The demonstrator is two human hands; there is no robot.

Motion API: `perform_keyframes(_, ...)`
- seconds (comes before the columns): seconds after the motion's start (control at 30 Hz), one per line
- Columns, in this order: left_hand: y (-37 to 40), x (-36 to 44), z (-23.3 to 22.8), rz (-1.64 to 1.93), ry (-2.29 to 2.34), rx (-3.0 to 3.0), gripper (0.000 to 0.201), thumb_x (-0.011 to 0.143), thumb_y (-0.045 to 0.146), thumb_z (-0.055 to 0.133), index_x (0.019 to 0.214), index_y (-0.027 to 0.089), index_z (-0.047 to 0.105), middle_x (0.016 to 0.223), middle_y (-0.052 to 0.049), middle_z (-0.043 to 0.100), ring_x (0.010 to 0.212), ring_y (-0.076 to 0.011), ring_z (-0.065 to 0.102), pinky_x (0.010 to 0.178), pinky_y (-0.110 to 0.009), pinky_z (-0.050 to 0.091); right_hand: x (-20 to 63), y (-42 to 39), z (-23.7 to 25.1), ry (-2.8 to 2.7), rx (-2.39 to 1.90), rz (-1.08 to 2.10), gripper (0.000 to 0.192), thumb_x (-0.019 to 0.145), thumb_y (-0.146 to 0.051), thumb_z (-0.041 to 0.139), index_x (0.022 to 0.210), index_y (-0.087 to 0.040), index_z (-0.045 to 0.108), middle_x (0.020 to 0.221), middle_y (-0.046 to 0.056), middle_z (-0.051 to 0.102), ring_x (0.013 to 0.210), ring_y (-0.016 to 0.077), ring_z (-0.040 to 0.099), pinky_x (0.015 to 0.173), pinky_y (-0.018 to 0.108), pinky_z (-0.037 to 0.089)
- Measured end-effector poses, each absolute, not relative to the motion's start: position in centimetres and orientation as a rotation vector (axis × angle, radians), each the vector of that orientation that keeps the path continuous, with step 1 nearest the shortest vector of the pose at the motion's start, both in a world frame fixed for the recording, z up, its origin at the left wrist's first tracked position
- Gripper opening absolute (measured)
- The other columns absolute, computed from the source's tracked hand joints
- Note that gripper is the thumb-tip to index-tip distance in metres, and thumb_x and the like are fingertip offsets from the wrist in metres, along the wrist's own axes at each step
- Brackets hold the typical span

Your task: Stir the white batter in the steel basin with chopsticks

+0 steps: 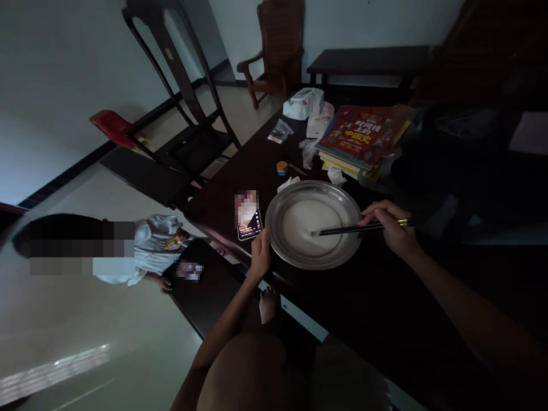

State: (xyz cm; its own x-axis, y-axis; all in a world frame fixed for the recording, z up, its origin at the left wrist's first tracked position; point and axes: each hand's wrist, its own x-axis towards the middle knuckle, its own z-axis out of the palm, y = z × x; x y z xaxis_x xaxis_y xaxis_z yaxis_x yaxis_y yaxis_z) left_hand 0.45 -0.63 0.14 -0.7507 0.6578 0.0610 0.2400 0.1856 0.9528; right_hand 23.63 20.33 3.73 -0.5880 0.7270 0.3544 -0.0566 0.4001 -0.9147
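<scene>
In the head view, a round metal bowl (pixel 274 222) sits on the dark counter (pixel 334 297), holding a smooth white mixture (pixel 319 217). The right hand (pixel 391 225) is at the right side of the bowl, its fingers grasping a pair of dark chopsticks (pixel 349 229) with a gold band near the upper end. The chopsticks slant across the bowl's rim, and their tips are in the white mixture near its middle. The left hand (pixel 260 255) touches the bowl's near left edge; its fingers are partly hidden, so I cannot tell how firmly they close on the rim.

Just left of the bowl lies a phone (pixel 248 232) with its screen lit, partly blurred out. Close beyond the bowl are a crumpled tissue (pixel 337 176) and a small jar (pixel 282 165) with an orange lid. Farther beyond it, a red book (pixel 363 134) tops a stack, with plastic bags (pixel 303 104) to the left of that stack.

Well to the left of the bowl, another person (pixel 158 242) in a light top rests a hand on a dark bench (pixel 209 291). Beyond the bowl, across the room, stands a wooden armchair (pixel 282 45).
</scene>
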Motion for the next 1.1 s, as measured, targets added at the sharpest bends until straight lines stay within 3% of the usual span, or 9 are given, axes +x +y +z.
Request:
perform_keyframes(0.2, -0.65, 0.46, 0.23, 1.591, 2.100, 0.828, 0.057, 0.087, 0.070, 0.040, 0.071, 0.017, 0.056, 0.071, -0.001, 0.055, 0.071, -0.0152, 0.047, 0.072, -0.028, 0.041, 23.59, 20.34, 3.80, -1.993, -0.536, 1.253, 0.025, 0.093, -0.046, 0.056, 0.087, -0.027, 0.071, 0.079, 0.002, 0.074, 0.079, 0.0213, 0.069, 0.078, 0.038, 0.054)
perform_keyframes(0.37, -0.69, 0.40, 0.04, 1.594, 2.108, 0.845, 0.058, 0.088, 0.070, 0.041, 0.067, 0.017, 0.055, 0.068, -0.001, 0.055, 0.069, -0.0144, 0.047, 0.069, -0.027, 0.041, 23.77, 20.48, 3.65, -1.912, -0.514, 1.283, 0.025, 0.095, -0.044, 0.054, 0.087, -0.027, 0.070, 0.070, 0.000, 0.072, 0.071, 0.0199, 0.069, 0.072, 0.035, 0.054)
perform_keyframes(0.53, -0.66, 0.43, 0.11, 1.598, 2.099, 0.879, 0.060, 0.089, 0.070, 0.038, 0.073, 0.016, 0.058, 0.071, -0.002, 0.057, 0.070, -0.0148, 0.048, 0.071, -0.028, 0.042, 23.70, 20.43, 3.76, -1.987, -0.514, 1.262, 0.022, 0.094, -0.042, 0.056, 0.090, -0.027, 0.071, 0.077, 0.001, 0.074, 0.077, 0.0204, 0.069, 0.074, 0.036, 0.054)
perform_keyframes(0.7, -0.64, 0.42, 0.16, 1.591, 2.111, 0.865, 0.059, 0.088, 0.071, 0.039, 0.068, 0.018, 0.053, 0.068, -0.001, 0.054, 0.069, -0.0144, 0.046, 0.068, -0.027, 0.041, 23.73, 20.47, 3.65, -1.851, -0.532, 1.325, 0.025, 0.095, -0.043, 0.054, 0.087, -0.026, 0.070, 0.068, 0.000, 0.070, 0.067, 0.0189, 0.069, 0.068, 0.034, 0.053)
perform_keyframes(0.87, -0.65, 0.44, 0.14, 1.592, 2.114, 0.880, 0.061, 0.089, 0.072, 0.037, 0.070, 0.017, 0.054, 0.070, -0.001, 0.055, 0.070, -0.0142, 0.046, 0.069, -0.027, 0.041, 23.63, 20.41, 3.72, -1.961, -0.511, 1.280, 0.022, 0.094, -0.042, 0.057, 0.089, -0.026, 0.072, 0.076, 0.001, 0.073, 0.077, 0.0197, 0.069, 0.075, 0.034, 0.053)
perform_keyframes(1.1, -0.60, 0.39, -0.04, 1.596, 2.121, 0.869, 0.063, 0.086, 0.074, 0.037, 0.068, 0.017, 0.053, 0.068, -0.001, 0.053, 0.067, -0.0136, 0.045, 0.067, -0.027, 0.040, 23.78, 20.64, 3.55, -1.900, -0.516, 1.321, 0.027, 0.094, -0.046, 0.054, 0.089, -0.025, 0.071, 0.069, 0.000, 0.072, 0.070, 0.0199, 0.069, 0.072, 0.036, 0.054)
